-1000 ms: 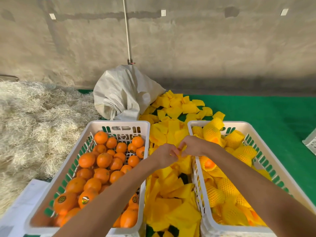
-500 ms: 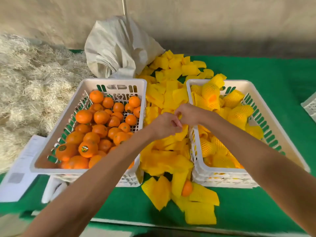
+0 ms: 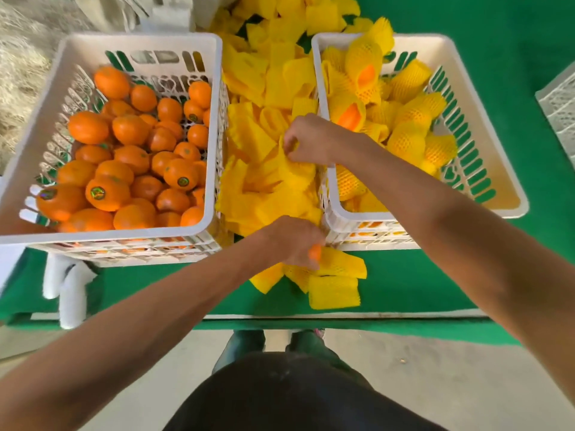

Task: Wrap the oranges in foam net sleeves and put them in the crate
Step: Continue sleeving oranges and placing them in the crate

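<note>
Roughly halfway by my guess: the right crate [image 3: 485,169] holds a pile of sleeved fruit, while the left crate [image 3: 214,126] is full of bare oranges [image 3: 124,157]. My left hand [image 3: 291,242] curls around a loose orange [image 3: 315,252] at the table's near edge, and my right hand [image 3: 306,140] pinches a foam sleeve [image 3: 295,169] from the heap between the crates.

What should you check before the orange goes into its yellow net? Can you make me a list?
1. Orange in the left hand: ok, fingers curl round it.
2. Sleeve in the right hand: ok, pinched.
3. Sleeve mouth open: cannot tell.
4. Orange already inside a sleeve: not ok, bare.
5. Room in the right crate: ok, bare floor at its far side.
6. Spare sleeves between the crates: ok, plenty.
</note>
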Motion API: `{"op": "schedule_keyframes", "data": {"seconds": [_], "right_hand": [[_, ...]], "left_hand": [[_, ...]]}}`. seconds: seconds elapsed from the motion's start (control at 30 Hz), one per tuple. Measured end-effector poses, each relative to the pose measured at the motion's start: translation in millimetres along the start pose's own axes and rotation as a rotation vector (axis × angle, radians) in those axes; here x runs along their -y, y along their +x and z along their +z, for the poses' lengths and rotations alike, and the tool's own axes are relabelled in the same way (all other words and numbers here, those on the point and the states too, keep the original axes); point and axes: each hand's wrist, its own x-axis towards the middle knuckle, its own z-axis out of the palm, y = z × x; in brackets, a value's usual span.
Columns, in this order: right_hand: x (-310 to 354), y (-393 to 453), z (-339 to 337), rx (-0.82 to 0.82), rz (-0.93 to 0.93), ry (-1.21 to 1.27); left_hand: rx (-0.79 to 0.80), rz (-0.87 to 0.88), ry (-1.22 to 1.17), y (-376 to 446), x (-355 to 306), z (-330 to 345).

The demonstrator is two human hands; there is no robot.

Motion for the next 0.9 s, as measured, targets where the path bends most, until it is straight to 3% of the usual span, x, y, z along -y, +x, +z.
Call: {"op": "schedule_keyframes", "data": {"seconds": [0.17, 0.4, 0.57, 0.73, 0.83, 0.9], "right_hand": [[-4, 0, 4, -0.016, 0.007, -0.004], [-8, 6, 6, -0.096, 0.020, 0.031], [-12, 15, -11, -0.135, 0.093, 0.153], [-10, 30, -40, -0.085, 0.183, 0.170], [-1, 36, -59, -0.027, 0.188, 0.233], [8, 40, -70, 0.007, 0.167, 0.354]], "left_hand": [[-0.057, -0.035, 0.184, 17, 14, 36], [-0.198, -0.052, 0.023, 3, 19, 19], [-0.406, -0.033, -0.527, -55, 48, -44], [-0.738, -0.099, -1.113, -78, 80, -113], [-0.800, -0.084, -1.566, -71, 99, -144], [-0.822, -0.061, -1.596, -66, 108, -157]]}}
